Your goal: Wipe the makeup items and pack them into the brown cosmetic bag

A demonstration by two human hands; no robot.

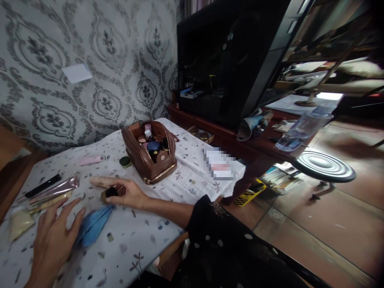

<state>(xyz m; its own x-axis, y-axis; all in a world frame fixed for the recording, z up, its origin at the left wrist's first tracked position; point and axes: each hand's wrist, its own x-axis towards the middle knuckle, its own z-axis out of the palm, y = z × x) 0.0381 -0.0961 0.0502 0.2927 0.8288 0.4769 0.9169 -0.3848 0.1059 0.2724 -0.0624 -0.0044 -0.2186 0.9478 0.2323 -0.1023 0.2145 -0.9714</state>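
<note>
My right hand (127, 193) rests on the table with its fingers closed on a small black-capped item (111, 192), next to a beige tube (103, 182). My left hand (52, 240) lies at the lower left with fingers spread, holding nothing, beside a blue cloth (93, 226). An open brown leather cosmetic bag (148, 154) full of small jars and bottles stands just beyond my right hand. A rose-gold tube (55, 189), a black pen-like stick (43, 185) and a pink tube (90, 160) lie to the left.
The table carries a white patterned cloth (135, 240). A small dark round compact (125, 161) sits by the bag. A dark wooden shelf (240, 140) holds a black cabinet (228, 60) and a plastic water bottle (303, 130). A round stool (325, 166) stands on the floor.
</note>
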